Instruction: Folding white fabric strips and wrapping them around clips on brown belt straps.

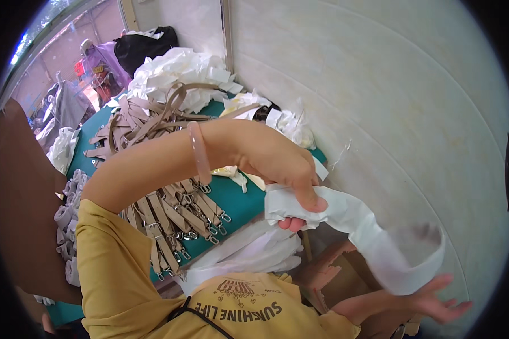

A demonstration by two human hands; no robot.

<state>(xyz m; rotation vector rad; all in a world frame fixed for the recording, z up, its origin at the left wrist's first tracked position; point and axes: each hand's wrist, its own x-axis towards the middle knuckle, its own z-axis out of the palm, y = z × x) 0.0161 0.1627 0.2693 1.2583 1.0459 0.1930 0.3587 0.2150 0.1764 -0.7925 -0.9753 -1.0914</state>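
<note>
A: Where does the pale mint-white fabric band (356, 217) sit relative to the person's hands?

B: It hangs in the air, off the teal tabletop (240, 200) and in front of the cream wall (390, 85). The left hand (285, 164), which comes in over the chest from the upper left, is closed around the band's bunched upper end, thumb on top and fingertips curled underneath. From that grip the band's long axis runs down and to the right.

A: And the right hand?

B: The right hand (430, 302) is spread wide, palm up, holding nothing. It lies just under the band's lower end, which is motion-blurred and curves round like a loop; whether the fingers touch the cloth cannot be told. So the left hand has the band, and the right is the nearer one to its free end.

A: What lies around them?

B: On the tabletop, rows of tan elastic straps with small metal clips (178, 212), a heap of white fabric pieces (181, 73) behind them, and folded white cloth (254, 251) at the near edge. A translucent pink bangle (198, 152) sits on the left forearm, and the sleeve is mustard yellow (110, 265).
</note>
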